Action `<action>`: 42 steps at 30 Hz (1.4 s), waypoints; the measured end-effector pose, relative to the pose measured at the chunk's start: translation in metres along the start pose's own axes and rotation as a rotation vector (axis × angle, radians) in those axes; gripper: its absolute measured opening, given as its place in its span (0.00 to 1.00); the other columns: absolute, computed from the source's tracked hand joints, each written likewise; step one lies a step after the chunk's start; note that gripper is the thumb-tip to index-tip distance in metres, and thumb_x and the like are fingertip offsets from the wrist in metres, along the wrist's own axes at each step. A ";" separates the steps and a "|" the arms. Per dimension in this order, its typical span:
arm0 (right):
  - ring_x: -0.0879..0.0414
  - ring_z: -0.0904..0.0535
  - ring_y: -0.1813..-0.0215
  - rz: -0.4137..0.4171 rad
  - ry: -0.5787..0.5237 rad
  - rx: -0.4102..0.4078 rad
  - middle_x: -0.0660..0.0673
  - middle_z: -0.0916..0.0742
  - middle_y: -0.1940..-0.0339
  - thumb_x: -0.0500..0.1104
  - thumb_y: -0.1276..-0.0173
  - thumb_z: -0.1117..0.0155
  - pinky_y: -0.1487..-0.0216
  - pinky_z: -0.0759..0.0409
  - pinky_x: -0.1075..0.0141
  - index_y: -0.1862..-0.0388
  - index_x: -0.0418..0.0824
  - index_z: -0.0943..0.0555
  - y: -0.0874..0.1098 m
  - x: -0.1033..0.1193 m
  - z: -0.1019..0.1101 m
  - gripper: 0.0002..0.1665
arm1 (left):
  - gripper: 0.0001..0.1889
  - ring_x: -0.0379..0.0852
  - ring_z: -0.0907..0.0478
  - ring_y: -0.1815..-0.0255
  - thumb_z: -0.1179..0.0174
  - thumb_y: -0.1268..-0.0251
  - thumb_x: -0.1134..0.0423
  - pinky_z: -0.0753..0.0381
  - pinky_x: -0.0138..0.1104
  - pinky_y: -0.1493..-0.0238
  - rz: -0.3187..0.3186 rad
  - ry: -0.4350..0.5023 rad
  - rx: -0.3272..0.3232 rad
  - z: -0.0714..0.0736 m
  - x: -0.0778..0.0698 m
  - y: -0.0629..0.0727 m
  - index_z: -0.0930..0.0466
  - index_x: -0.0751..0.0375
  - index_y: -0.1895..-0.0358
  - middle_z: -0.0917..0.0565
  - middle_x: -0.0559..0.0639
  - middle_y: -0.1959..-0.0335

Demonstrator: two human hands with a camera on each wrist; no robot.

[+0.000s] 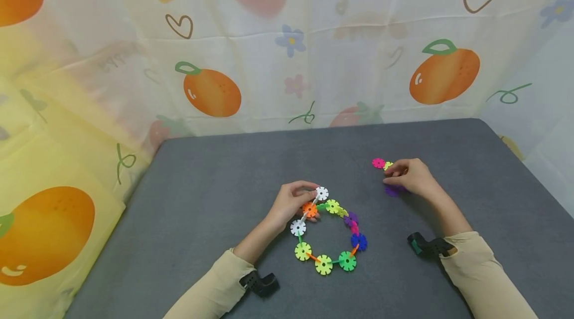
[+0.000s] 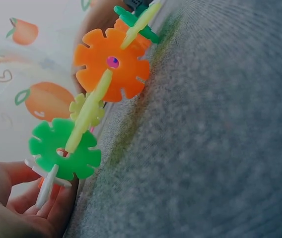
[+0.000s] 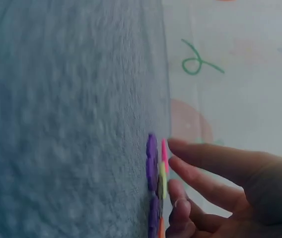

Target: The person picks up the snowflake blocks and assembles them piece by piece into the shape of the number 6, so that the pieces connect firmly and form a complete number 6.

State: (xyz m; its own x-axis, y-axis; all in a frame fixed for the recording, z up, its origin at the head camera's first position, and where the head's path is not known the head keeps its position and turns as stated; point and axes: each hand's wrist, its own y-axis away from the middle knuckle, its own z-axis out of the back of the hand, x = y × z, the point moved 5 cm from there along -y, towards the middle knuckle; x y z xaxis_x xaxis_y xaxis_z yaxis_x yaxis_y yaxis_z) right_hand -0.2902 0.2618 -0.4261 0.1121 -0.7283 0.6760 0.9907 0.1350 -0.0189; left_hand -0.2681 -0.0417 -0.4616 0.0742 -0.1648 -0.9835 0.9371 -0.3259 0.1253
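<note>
In the head view, notched plastic discs joined edge to edge form a colourful loop point(image 1: 347, 261) on the table. My left hand point(image 1: 287, 204) grips it at its upper left, near an orange disc point(image 1: 309, 209) and a white disc point(image 1: 321, 193). The left wrist view has the fingers behind a white disc point(image 2: 46, 186) beside a green disc point(image 2: 84, 156). Over several loose discs, my right hand point(image 1: 414, 178) reaches with extended fingers, close to a yellow disc point(image 1: 388, 165) and a purple disc point(image 1: 392, 191). The right wrist view shows no disc clearly held.
A pink disc point(image 1: 378, 163) lies left of the right hand. The grey table point(image 1: 224, 169) meets a fruit-print cloth point(image 1: 255, 70) along its back edge. Black straps with devices, one at the left wrist point(image 1: 260, 284) and one at the right point(image 1: 430, 247), sit over the sleeves.
</note>
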 end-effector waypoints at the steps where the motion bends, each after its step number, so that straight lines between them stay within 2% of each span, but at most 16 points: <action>1: 0.60 0.27 0.72 -0.002 0.015 -0.029 0.41 0.16 0.72 0.41 0.43 0.25 0.73 0.29 0.70 0.61 0.31 0.15 0.000 -0.001 0.001 0.16 | 0.14 0.35 0.21 0.75 0.38 0.33 0.62 0.18 0.29 0.78 0.002 -0.003 0.000 0.000 0.000 0.000 0.17 0.60 0.47 0.11 0.58 0.63; 4: 0.51 0.22 0.64 -0.028 0.044 -0.094 0.36 0.16 0.65 0.42 0.43 0.25 0.65 0.25 0.64 0.58 0.30 0.16 0.001 -0.007 0.004 0.19 | 0.14 0.35 0.21 0.75 0.39 0.33 0.62 0.19 0.29 0.78 0.006 -0.012 -0.003 0.000 0.000 0.000 0.17 0.59 0.47 0.11 0.54 0.67; 8: 0.37 0.24 0.49 -0.076 0.027 -0.173 0.29 0.18 0.51 0.44 0.40 0.27 0.51 0.23 0.48 0.51 0.29 0.19 0.002 -0.015 0.005 0.24 | 0.14 0.34 0.22 0.76 0.39 0.33 0.62 0.19 0.28 0.78 0.010 -0.015 -0.008 0.000 0.000 0.000 0.17 0.61 0.47 0.11 0.52 0.69; 10: 0.35 0.26 0.46 -0.084 0.012 -0.209 0.28 0.20 0.49 0.44 0.39 0.27 0.46 0.26 0.43 0.48 0.29 0.19 0.003 -0.019 0.004 0.26 | 0.14 0.34 0.22 0.77 0.39 0.33 0.62 0.20 0.28 0.78 0.015 -0.018 -0.013 0.000 0.000 0.000 0.17 0.62 0.47 0.11 0.53 0.69; 12: 0.35 0.26 0.46 -0.082 0.011 -0.245 0.28 0.20 0.49 0.45 0.39 0.28 0.46 0.26 0.42 0.47 0.29 0.19 0.003 -0.021 0.003 0.26 | 0.14 0.34 0.23 0.77 0.39 0.33 0.62 0.21 0.28 0.78 0.018 -0.024 -0.016 0.000 0.001 0.000 0.17 0.62 0.47 0.11 0.55 0.68; 18: 0.38 0.25 0.52 -0.054 0.076 -0.319 0.30 0.19 0.56 0.45 0.39 0.28 0.55 0.26 0.46 0.48 0.31 0.17 0.001 -0.024 -0.003 0.24 | 0.16 0.33 0.22 0.73 0.38 0.34 0.62 0.20 0.26 0.75 0.024 -0.022 -0.019 0.000 0.001 0.000 0.18 0.64 0.46 0.12 0.61 0.58; 22: 0.41 0.25 0.56 -0.088 0.070 -0.349 0.31 0.19 0.57 0.44 0.40 0.27 0.60 0.26 0.52 0.51 0.32 0.17 0.000 -0.026 -0.004 0.22 | 0.15 0.32 0.22 0.73 0.38 0.34 0.61 0.20 0.26 0.74 0.038 -0.034 -0.032 0.000 0.001 0.000 0.17 0.65 0.47 0.11 0.59 0.59; 26: 0.56 0.24 0.70 -0.124 -0.045 -0.381 0.31 0.16 0.60 0.40 0.40 0.28 0.71 0.27 0.66 0.56 0.31 0.18 0.001 -0.028 0.000 0.17 | 0.15 0.32 0.24 0.73 0.38 0.34 0.61 0.22 0.25 0.74 0.054 -0.042 -0.039 0.000 0.002 0.000 0.16 0.65 0.49 0.12 0.51 0.65; 29: 0.68 0.25 0.77 -0.096 -0.164 -0.406 0.33 0.13 0.65 0.37 0.37 0.30 0.79 0.27 0.73 0.56 0.31 0.17 0.003 -0.024 0.003 0.13 | 0.14 0.32 0.24 0.74 0.37 0.34 0.61 0.22 0.26 0.75 0.071 -0.030 -0.040 0.000 0.002 -0.001 0.16 0.66 0.50 0.14 0.45 0.69; 32: 0.71 0.22 0.78 -0.040 -0.239 -0.410 0.39 0.12 0.69 0.38 0.35 0.32 0.78 0.23 0.75 0.56 0.31 0.16 0.003 -0.016 0.004 0.13 | 0.15 0.32 0.25 0.76 0.37 0.34 0.60 0.22 0.25 0.76 0.078 -0.019 -0.039 0.000 0.003 -0.001 0.16 0.66 0.51 0.16 0.42 0.71; 37: 0.66 0.16 0.71 0.040 -0.357 -0.361 0.53 0.12 0.71 0.42 0.34 0.32 0.69 0.16 0.72 0.57 0.32 0.16 0.001 0.000 -0.006 0.14 | 0.15 0.32 0.27 0.78 0.37 0.34 0.59 0.23 0.26 0.78 0.082 -0.003 -0.036 0.001 0.004 -0.002 0.16 0.67 0.52 0.17 0.40 0.73; 39: 0.63 0.14 0.69 0.074 -0.397 -0.323 0.50 0.12 0.68 0.42 0.34 0.33 0.66 0.14 0.70 0.57 0.32 0.16 0.000 0.008 -0.013 0.14 | 0.16 0.32 0.28 0.78 0.37 0.34 0.58 0.24 0.26 0.78 0.079 -0.003 -0.036 0.001 0.005 -0.002 0.16 0.67 0.52 0.18 0.39 0.73; 42: 0.58 0.12 0.65 0.126 -0.444 -0.243 0.40 0.11 0.63 0.40 0.33 0.34 0.61 0.12 0.66 0.57 0.32 0.17 0.001 0.021 -0.024 0.12 | 0.16 0.33 0.29 0.78 0.38 0.33 0.57 0.26 0.26 0.78 0.077 0.000 -0.029 0.002 0.005 -0.003 0.16 0.68 0.51 0.18 0.37 0.74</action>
State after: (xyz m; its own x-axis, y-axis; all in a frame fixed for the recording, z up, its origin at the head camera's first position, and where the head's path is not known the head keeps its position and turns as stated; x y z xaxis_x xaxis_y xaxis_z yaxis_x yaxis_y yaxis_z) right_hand -0.2852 0.2300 -0.4295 0.2403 -0.3542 0.9037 0.9669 0.0046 -0.2553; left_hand -0.2708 -0.0436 -0.4670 0.1461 -0.1877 -0.9713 0.9382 -0.2851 0.1963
